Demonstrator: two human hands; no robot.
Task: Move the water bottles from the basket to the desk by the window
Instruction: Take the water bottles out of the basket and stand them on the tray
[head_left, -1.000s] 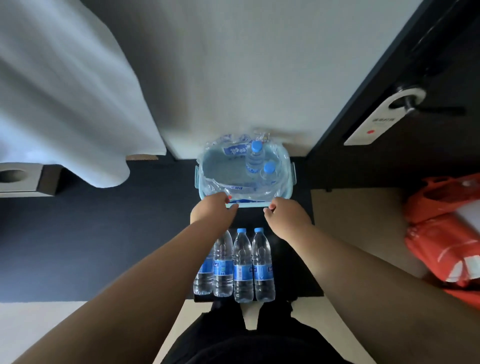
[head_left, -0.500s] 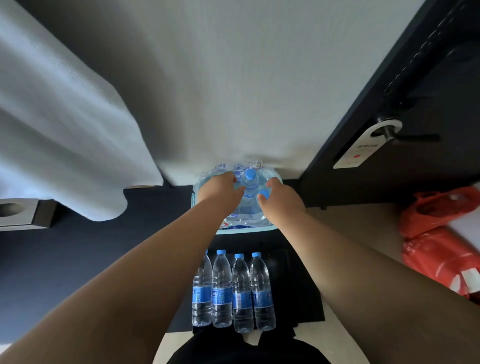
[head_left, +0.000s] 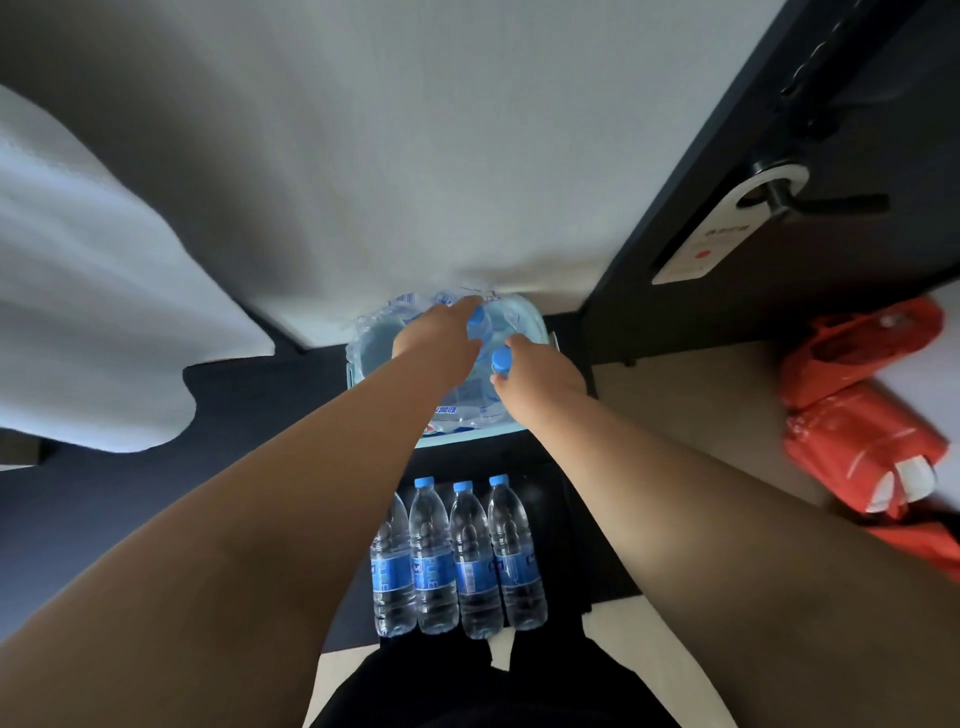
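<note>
A pale blue basket (head_left: 535, 325) lined with crumpled clear plastic wrap stands on the dark floor against the wall. Two upright water bottles with blue caps are inside it. My left hand (head_left: 439, 338) reaches into the basket and closes around the far bottle (head_left: 480, 322). My right hand (head_left: 540, 382) grips the neck of the near bottle (head_left: 501, 361), just under its cap. Several more bottles (head_left: 457, 558) with blue labels stand in a row on a dark surface just in front of me, below the basket.
A white cloth (head_left: 98, 312) hangs at the left. A dark door (head_left: 831, 156) with a lever handle and a white hanging tag (head_left: 711, 234) is at the right. An orange bag (head_left: 862, 410) lies on the beige floor to the right.
Both hands moved from the basket's near rim into the basket and closed on the two bottles. The view tilted up and closer to the wall.
</note>
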